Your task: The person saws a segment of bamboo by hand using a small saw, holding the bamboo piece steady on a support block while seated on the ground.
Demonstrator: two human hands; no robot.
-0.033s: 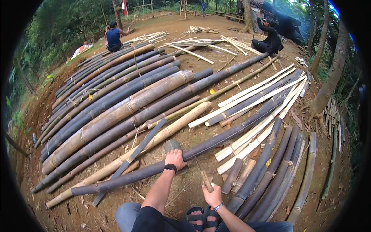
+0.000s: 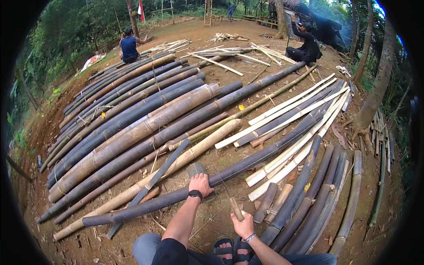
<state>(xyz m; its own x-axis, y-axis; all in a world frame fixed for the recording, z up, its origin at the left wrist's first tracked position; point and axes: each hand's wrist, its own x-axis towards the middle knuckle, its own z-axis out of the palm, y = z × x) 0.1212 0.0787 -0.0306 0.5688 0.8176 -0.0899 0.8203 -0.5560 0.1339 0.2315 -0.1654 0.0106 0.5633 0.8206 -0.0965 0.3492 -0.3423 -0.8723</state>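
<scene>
A long dark bamboo pole (image 2: 150,204) lies slantwise in front of me, resting across a short wooden block (image 2: 197,169). My left hand (image 2: 201,184), with a black watch at the wrist, is closed over the pole above the block. Just to the right, my right hand (image 2: 243,225) grips the pale wooden handle of a thin-bladed tool (image 2: 236,209). Its narrow blade is seen almost edge-on and crosses the pole close to my left hand. Whether it is a saw or a knife I cannot tell.
Many bamboo poles (image 2: 145,126) lie side by side at left. Pale split strips (image 2: 293,155) and more dark poles (image 2: 304,203) lie at right. One person (image 2: 129,47) sits far left, another (image 2: 304,44) far right. A tree trunk (image 2: 375,88) stands at the right.
</scene>
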